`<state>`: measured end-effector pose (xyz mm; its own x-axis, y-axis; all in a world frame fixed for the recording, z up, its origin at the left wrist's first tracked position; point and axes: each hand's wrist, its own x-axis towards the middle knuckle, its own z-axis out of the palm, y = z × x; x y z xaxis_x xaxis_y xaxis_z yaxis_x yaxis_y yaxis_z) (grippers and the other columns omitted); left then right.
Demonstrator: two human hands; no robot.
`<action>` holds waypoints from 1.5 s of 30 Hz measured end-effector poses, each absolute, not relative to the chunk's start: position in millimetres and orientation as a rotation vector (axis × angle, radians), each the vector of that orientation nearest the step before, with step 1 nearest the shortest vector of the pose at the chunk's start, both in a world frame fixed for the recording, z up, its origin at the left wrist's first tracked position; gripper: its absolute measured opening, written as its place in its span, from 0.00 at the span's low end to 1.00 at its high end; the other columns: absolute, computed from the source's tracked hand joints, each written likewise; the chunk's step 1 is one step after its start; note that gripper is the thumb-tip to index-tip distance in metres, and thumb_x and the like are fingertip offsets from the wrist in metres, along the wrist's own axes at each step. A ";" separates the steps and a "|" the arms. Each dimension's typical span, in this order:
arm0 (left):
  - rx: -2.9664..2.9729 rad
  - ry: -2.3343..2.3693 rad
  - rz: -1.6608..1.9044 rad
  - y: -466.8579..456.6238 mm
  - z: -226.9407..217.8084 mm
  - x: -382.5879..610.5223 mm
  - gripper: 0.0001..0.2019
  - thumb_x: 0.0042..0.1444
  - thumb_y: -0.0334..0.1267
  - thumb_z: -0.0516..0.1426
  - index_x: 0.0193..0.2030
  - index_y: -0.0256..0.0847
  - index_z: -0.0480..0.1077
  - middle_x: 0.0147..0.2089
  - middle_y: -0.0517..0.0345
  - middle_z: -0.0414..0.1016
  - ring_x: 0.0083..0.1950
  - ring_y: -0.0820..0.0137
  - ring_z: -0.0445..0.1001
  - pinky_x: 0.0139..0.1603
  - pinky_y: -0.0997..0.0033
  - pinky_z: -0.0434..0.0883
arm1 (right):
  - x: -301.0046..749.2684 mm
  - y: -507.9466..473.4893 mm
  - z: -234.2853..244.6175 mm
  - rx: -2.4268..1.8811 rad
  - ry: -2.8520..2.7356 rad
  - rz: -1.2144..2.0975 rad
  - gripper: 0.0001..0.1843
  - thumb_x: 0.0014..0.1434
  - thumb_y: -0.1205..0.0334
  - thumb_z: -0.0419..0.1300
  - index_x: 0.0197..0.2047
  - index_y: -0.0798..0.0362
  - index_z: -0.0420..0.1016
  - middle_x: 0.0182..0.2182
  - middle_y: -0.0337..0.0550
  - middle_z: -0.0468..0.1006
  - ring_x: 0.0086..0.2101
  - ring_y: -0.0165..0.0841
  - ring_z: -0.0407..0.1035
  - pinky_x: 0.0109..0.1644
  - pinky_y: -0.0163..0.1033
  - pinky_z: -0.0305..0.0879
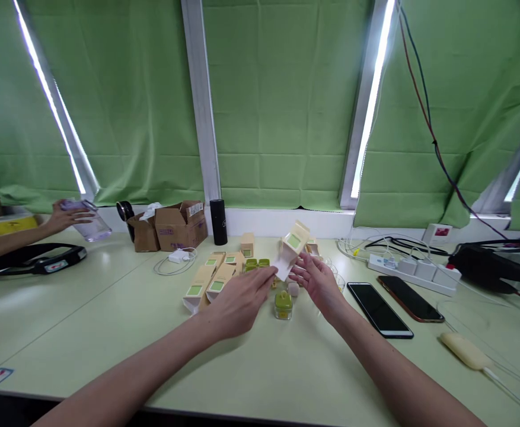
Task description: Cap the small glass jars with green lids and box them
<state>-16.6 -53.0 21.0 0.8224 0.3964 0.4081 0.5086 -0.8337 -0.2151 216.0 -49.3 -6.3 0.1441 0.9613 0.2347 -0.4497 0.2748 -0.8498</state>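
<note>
My right hand (pixel 317 283) holds a small cream box (pixel 292 248) with a green label, tilted, its flap open at the top. My left hand (pixel 242 299) reaches to the box's lower end, where its fingertips pinch a white insert. Just below the hands a small green jar (pixel 283 303) stands on the pale green table (pixel 108 320), beside a little pale cap (pixel 293 289). Several more cream boxes (pixel 206 283) lie to the left of the hands, and green jars (pixel 257 264) sit behind them.
Two phones (pixel 379 308) lie right of my hands, near a white power strip (pixel 413 270) with cables. A black cylinder (pixel 218 222) and brown cartons (pixel 180 225) stand by the window. At far left another person's hand (pixel 66 216) holds a clear container.
</note>
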 end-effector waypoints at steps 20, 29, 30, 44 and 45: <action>-2.896 -1.055 -1.269 -37.2 25.3 -4.5 0.32 0.63 0.38 0.63 0.71 0.50 0.57 0.68 0.44 0.65 0.67 0.53 0.69 0.66 0.48 0.74 | 210.6 -68.8 -8.3 -0.737 -1.389 0.639 0.27 0.60 0.63 0.68 0.60 0.42 0.69 0.59 0.47 0.78 0.59 0.45 0.73 0.65 0.56 0.69; -2.511 -0.579 -1.420 -23.7 14.2 8.1 0.24 0.58 0.28 0.62 0.60 0.44 0.64 0.64 0.38 0.63 0.66 0.49 0.68 0.59 0.47 0.75 | 217.2 -68.9 -16.1 -0.675 -1.780 -0.158 0.29 0.65 0.75 0.54 0.65 0.42 0.64 0.68 0.53 0.64 0.70 0.49 0.59 0.68 0.64 0.66; -2.448 -0.542 -1.420 -24.1 11.3 7.3 0.24 0.58 0.29 0.62 0.60 0.45 0.64 0.63 0.38 0.63 0.66 0.49 0.68 0.59 0.46 0.75 | 217.0 -69.9 -15.6 -0.679 -1.790 -0.219 0.29 0.65 0.75 0.53 0.64 0.42 0.65 0.68 0.53 0.63 0.69 0.49 0.59 0.67 0.64 0.68; -2.143 -0.298 -1.465 -23.6 -7.3 -3.1 0.19 0.56 0.24 0.61 0.51 0.46 0.64 0.61 0.44 0.62 0.62 0.54 0.68 0.59 0.47 0.74 | 209.8 -77.6 -13.6 -0.681 -1.788 -0.578 0.20 0.64 0.76 0.58 0.54 0.44 0.66 0.59 0.53 0.62 0.59 0.49 0.62 0.57 0.60 0.69; -2.142 -0.285 -1.469 -24.0 -7.7 -4.0 0.19 0.56 0.25 0.61 0.50 0.46 0.63 0.60 0.44 0.63 0.62 0.55 0.68 0.58 0.47 0.74 | 209.5 -78.2 -13.6 -0.673 -1.797 -0.587 0.20 0.64 0.76 0.58 0.53 0.44 0.66 0.59 0.53 0.62 0.58 0.49 0.62 0.57 0.60 0.69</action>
